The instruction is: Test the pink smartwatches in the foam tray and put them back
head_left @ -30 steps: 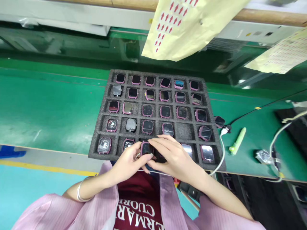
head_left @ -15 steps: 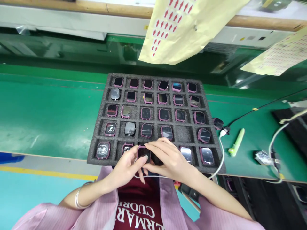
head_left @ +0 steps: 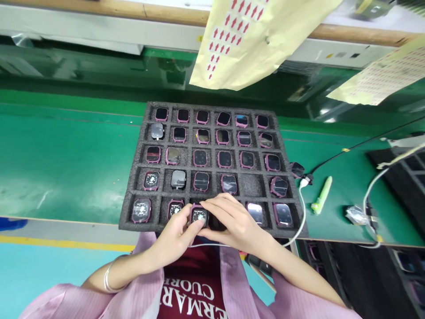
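Observation:
A purple-framed smartwatch (head_left: 199,214) with a lit dial is held between my two hands, over the front row of a grey foam tray (head_left: 133,186). My left hand (head_left: 181,228) grips its left side, with the thumb at the lower part of the screen. Curled over from the other side, my right hand (head_left: 234,219) has its fingertips on the watch's upper right edge and its thumb below. A white cable (head_left: 212,244) passes under my hands; where it ends is hidden. Several similar watches, such as a lit one (head_left: 141,210) at front left, lie in the tray's compartments.
Right of the tray lie a plug joint (head_left: 304,180), another watch (head_left: 296,170), a green pen-like tool (head_left: 322,196) and a clear-wrapped item (head_left: 356,215). Yellow sheets with red arrow stickers (head_left: 229,48) hang over the back of the green table (head_left: 66,159).
The held watch's screen has gone from dark to a lit dial. Both hands keep their grip, and the whole view has shifted slightly.

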Action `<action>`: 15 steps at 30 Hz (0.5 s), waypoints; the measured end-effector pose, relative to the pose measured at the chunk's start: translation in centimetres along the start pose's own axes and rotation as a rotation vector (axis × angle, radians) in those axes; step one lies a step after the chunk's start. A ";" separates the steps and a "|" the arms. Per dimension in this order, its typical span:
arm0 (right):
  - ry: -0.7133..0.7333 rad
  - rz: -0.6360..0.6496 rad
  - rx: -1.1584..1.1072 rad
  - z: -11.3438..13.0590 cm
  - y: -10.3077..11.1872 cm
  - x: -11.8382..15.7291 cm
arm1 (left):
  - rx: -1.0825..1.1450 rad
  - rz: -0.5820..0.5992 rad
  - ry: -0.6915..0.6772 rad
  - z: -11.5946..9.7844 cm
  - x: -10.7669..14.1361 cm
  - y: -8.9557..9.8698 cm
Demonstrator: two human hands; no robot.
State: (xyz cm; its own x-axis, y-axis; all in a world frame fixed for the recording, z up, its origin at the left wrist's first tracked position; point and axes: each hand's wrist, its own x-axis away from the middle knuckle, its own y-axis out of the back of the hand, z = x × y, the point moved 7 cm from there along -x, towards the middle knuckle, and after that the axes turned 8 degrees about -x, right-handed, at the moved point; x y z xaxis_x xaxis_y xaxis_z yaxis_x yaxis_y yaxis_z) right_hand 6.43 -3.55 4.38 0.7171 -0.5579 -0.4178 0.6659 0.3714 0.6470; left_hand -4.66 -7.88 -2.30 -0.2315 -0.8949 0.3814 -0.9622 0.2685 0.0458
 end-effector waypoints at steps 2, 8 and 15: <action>0.007 0.003 0.014 0.2 0.0 0.0 | -0.004 0.005 0.007 0.3 0.0 -0.1; 0.024 0.001 0.050 0.6 0.0 0.1 | -0.043 -0.040 -0.015 -0.1 0.1 0.1; 0.013 -0.067 -0.057 -0.3 1.3 -0.5 | 0.005 0.020 -0.065 0.0 0.9 0.2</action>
State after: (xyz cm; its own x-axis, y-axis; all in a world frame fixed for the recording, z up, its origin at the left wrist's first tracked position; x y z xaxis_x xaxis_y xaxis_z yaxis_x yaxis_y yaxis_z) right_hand 6.99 -2.57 5.31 0.6731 -0.5733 -0.4673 0.7227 0.3756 0.5801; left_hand -5.02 -8.62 -1.99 -0.2590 -0.9109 0.3212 -0.9580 0.2846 0.0345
